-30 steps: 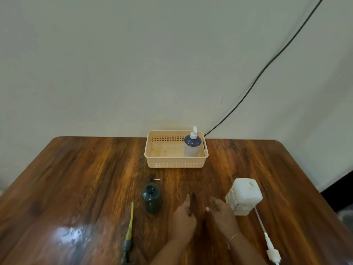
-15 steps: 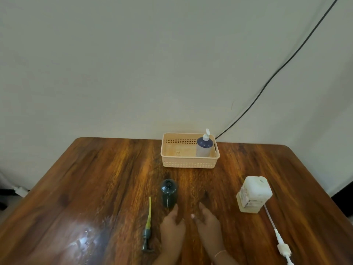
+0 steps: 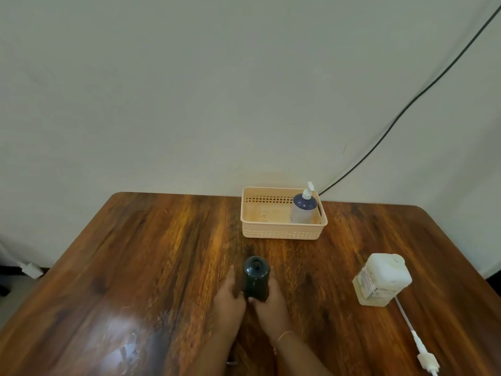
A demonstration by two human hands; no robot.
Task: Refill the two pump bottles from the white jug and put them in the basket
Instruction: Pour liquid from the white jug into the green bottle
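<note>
The dark bottle (image 3: 256, 278) stands upright and uncapped at lower centre. The blue pump bottle (image 3: 303, 210) stands upright in the right end of the beige basket (image 3: 282, 234). The white jug (image 3: 382, 280) stands at lower right.

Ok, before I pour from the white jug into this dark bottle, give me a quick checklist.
1. Neck of the dark bottle open, no pump on it: ok.
2. Bottle upright, held by the left hand and the right hand: ok.
3. A hand free to lift the white jug: not ok, both hold the bottle.
4. Jug upright, off to the right of the bottle: ok.
5. Jug cap off: cannot tell.
6. Room in the basket beside the blue pump bottle: ok.
</note>
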